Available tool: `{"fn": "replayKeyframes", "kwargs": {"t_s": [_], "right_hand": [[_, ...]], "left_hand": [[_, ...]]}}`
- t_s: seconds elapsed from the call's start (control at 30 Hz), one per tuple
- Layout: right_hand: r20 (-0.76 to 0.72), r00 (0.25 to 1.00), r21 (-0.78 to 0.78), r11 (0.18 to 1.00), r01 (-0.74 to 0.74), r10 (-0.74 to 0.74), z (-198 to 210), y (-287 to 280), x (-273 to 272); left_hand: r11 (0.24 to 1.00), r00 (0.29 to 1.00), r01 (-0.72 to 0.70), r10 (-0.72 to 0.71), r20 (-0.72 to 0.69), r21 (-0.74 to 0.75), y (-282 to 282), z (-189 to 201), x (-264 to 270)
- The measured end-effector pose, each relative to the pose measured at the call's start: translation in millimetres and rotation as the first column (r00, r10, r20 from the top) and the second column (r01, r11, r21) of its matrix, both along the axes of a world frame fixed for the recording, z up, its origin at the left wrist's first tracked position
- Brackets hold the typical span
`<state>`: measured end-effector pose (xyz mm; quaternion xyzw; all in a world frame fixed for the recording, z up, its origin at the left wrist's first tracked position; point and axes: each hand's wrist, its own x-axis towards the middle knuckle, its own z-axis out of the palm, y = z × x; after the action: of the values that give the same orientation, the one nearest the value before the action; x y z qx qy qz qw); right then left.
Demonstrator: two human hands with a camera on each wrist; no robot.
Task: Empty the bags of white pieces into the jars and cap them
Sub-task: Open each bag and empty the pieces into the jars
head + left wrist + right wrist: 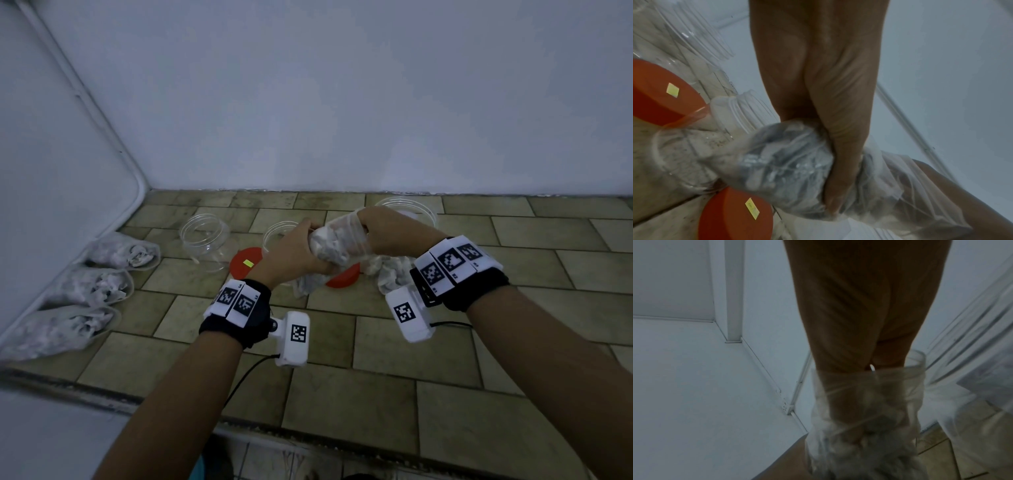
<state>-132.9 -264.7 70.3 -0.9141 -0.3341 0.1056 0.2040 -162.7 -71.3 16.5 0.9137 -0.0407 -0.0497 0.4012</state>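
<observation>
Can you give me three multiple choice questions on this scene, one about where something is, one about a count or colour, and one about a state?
1. Where do the three full bags lie?
A. along the left wall
B. inside the jars
C. on the red lids

2. What colour are the lids on the floor?
A. blue
B. red
C. white

3. What state is the leftmost jar in?
A. capped
B. tipped over
C. upright and uncapped

Answers:
1 A: the three full bags lie in a row by the left wall.
2 B: the lids beside the jars are red.
3 C: the leftmost jar stands with an open mouth, while the left hand and right hand grip the held bag.
</observation>
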Motion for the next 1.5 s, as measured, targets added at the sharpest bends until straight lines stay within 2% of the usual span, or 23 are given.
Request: {"fn": "replayKeyframes", "kwargs": {"t_s": [0.1, 0.23, 0.37, 0.47, 0.53, 0.7, 0.93, 1.0, 1.07, 1.17, 1.23, 1.3, 1.37, 1.5], "right_hand": [[0.051, 0.996, -0.027, 0.996, 0.079, -0.078, -1, 2, 7], [0.125, 0.984, 0.081, 0.989, 0.121, -0.131, 2, -2, 11], [0.005, 0.990, 0.291, 0.948, 0.131, -0.139, 7, -15, 11], [0.002, 0.987, 0.382, 0.912, 0.150, -0.163, 10, -23, 11], [-0.004, 0.982, 0.413, 0.894, 0.174, -0.190, 12, -29, 11], [-0.128, 0.974, 0.499, 0.837, 0.225, -0.186, 16, -48, 13], [-0.340, 0.929, 0.633, 0.694, 0.343, -0.150, 19, -75, 22], [-0.339, 0.922, 0.609, 0.703, 0.368, -0.189, 20, -83, 25], [-0.256, 0.934, 0.494, 0.796, 0.349, -0.251, 21, -88, 29], [-0.077, 0.958, 0.180, 0.941, 0.287, -0.277, 18, -82, 35], [0.025, 0.972, -0.045, 0.971, 0.237, -0.236, 13, -71, 37], [0.061, 0.986, -0.208, 0.964, 0.163, -0.154, 7, -62, 38], [0.054, 0.992, -0.245, 0.961, 0.127, -0.117, 3, -58, 40], [0.046, 0.988, -0.139, 0.978, 0.154, -0.149, -1, -59, 44]], "left_hand": [[1.000, 1.000, -0.021, 0.021, -0.012, -0.003, -1, 1, 1], [0.999, 0.998, -0.051, 0.051, -0.025, -0.008, -2, 2, 3], [0.996, 0.996, -0.072, 0.069, -0.058, -0.053, -4, 0, 0], [0.990, 0.993, -0.099, 0.092, -0.072, -0.101, -7, -1, -2], [0.986, 0.993, -0.105, 0.096, -0.076, -0.130, -8, -3, -4], [0.950, 0.986, -0.129, 0.093, -0.137, -0.283, -9, -12, -9], [0.911, 0.980, -0.146, 0.080, -0.183, -0.386, -8, -15, -10], [0.899, 0.977, -0.158, 0.081, -0.200, -0.410, -8, -15, -11], [0.888, 0.974, -0.165, 0.079, -0.211, -0.430, -6, -14, -11], [0.887, 0.975, -0.171, 0.090, -0.201, -0.429, -4, -14, -12], [0.889, 0.976, -0.176, 0.102, -0.192, -0.422, -3, -14, -12], [0.891, 0.976, -0.180, 0.108, -0.191, -0.417, 0, -14, -12], [0.893, 0.976, -0.179, 0.107, -0.192, -0.414, 2, -14, -11], [0.913, 0.980, -0.159, 0.099, -0.175, -0.376, 4, -12, -13]]}}
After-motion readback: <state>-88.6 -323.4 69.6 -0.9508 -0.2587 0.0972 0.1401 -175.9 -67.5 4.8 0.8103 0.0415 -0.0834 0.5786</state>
